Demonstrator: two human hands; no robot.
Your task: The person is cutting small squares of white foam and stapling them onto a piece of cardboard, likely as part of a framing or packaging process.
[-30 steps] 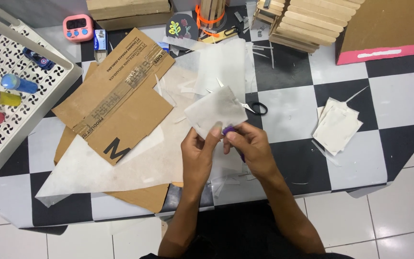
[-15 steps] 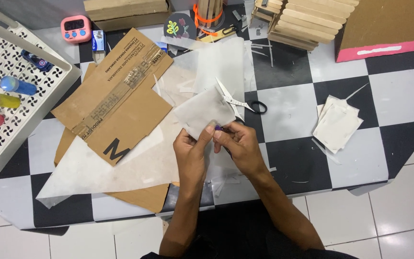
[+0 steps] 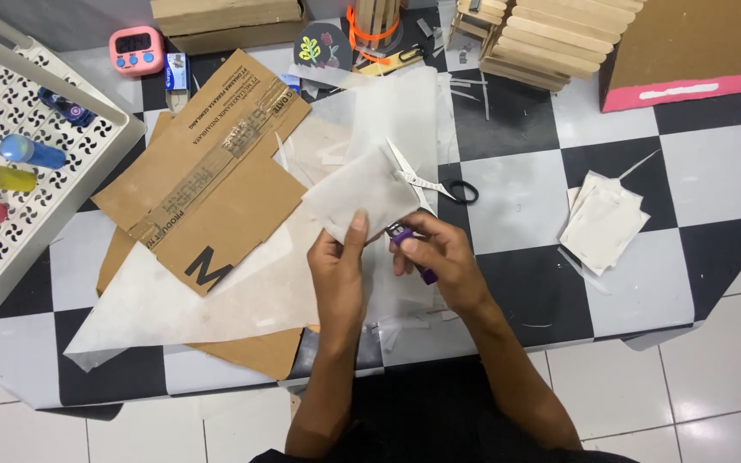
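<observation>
Paper piece (image 3: 362,199) raised, above left hand (image 3: 340,274)

Two bare forearms, no sleeves, rings or watch; dark clothing below.

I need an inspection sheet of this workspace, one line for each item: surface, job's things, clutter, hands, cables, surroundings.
Surface: checkered black and white table cover, partly hidden under paper and cardboard.
Job's things: small sheet of thin white paper; purple stick-shaped tool, kind unclear.
Clutter: flattened cardboard, large white sheet, scissors, stack of white squares, pink timer, wooden slat pieces.
Hands: left hand pinches the paper's lower edge; right hand grips the purple tool.
Cables: nothing seen.
Surroundings: white perforated tray with coloured bottles at left; white floor tiles.
</observation>
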